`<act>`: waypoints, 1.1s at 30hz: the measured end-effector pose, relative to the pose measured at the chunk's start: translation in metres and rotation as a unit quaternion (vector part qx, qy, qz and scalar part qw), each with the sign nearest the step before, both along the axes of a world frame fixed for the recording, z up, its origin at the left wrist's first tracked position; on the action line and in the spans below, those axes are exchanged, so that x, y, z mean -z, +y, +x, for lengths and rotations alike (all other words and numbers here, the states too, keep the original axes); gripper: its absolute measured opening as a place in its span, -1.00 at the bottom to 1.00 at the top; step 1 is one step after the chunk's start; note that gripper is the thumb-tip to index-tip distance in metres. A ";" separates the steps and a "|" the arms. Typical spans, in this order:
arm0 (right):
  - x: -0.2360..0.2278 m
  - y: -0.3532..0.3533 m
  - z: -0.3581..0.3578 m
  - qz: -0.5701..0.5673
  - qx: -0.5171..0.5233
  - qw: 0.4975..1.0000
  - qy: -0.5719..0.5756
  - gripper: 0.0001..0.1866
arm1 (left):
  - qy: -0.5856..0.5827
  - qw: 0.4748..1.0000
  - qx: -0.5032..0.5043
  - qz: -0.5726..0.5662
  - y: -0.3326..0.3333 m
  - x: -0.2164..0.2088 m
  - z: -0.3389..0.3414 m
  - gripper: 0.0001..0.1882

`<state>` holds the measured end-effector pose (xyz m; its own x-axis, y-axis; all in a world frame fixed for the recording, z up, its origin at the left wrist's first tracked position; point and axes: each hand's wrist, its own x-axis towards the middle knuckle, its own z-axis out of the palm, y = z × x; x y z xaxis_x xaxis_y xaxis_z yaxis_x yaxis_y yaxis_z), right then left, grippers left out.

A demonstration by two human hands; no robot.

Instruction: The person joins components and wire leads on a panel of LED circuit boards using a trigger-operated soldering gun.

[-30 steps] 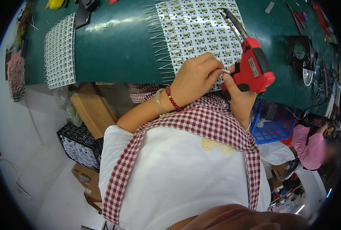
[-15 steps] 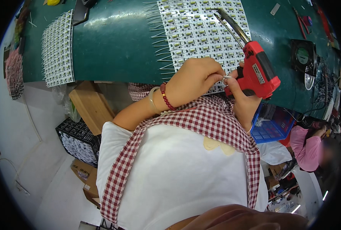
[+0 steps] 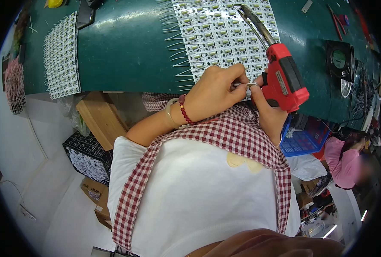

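My right hand [image 3: 268,115] is wrapped round the handle of a red soldering gun [image 3: 285,77]. Its long metal tip points up and away to the left, over a panel of small white circuit boards [image 3: 218,43] that carries yellowish parts and thin wires along its left side. Beside the gun, my left hand [image 3: 218,88] pinches a short white wire [image 3: 251,84] between thumb and fingers. The right thumb and fingertips meet the wire's other end. Both hands are at the table's near edge, just over the panel's near end.
A second board panel [image 3: 63,58] lies at the left of the green table [image 3: 122,51]. Pink wire bundles [image 3: 15,83] hang off its left end. To the right are a black fan-like device [image 3: 339,60] and red-handled pliers [image 3: 337,25]. A blue crate [image 3: 300,143] stands below. A person in pink [image 3: 342,162] sits farther right.
The soldering gun and right hand have shifted slightly left and down. More of the white wire shows between the two hands, which stay close together.
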<state>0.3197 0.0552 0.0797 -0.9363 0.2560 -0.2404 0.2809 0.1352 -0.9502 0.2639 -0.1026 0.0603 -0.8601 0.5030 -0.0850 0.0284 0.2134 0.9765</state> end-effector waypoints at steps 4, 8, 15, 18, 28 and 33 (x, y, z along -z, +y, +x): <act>-0.004 -0.001 -0.001 -0.005 0.003 1.000 0.003 -0.79 | 0.029 1.000 0.005 -0.008 0.001 0.002 0.000 -0.90; 0.001 -0.001 -0.001 -0.052 -0.012 0.998 0.027 -0.78 | 0.040 0.999 0.011 -0.015 -0.001 0.001 0.002 -0.89; -0.001 0.002 0.003 0.023 -0.008 1.000 0.013 -0.79 | -0.048 0.999 0.023 0.013 -0.001 -0.001 0.001 -0.93; -0.001 -0.001 0.004 0.023 0.009 1.000 0.005 -0.80 | 0.023 0.999 0.023 -0.015 -0.002 0.001 0.002 -0.92; 0.001 0.005 -0.005 -0.012 0.030 0.995 0.093 -0.55 | 0.257 0.957 -0.079 -0.105 -0.016 0.013 -0.021 -0.92; 0.005 0.023 -0.007 -0.084 0.049 0.988 0.123 -0.54 | 0.396 0.880 -0.121 -0.234 -0.053 0.041 -0.073 -0.86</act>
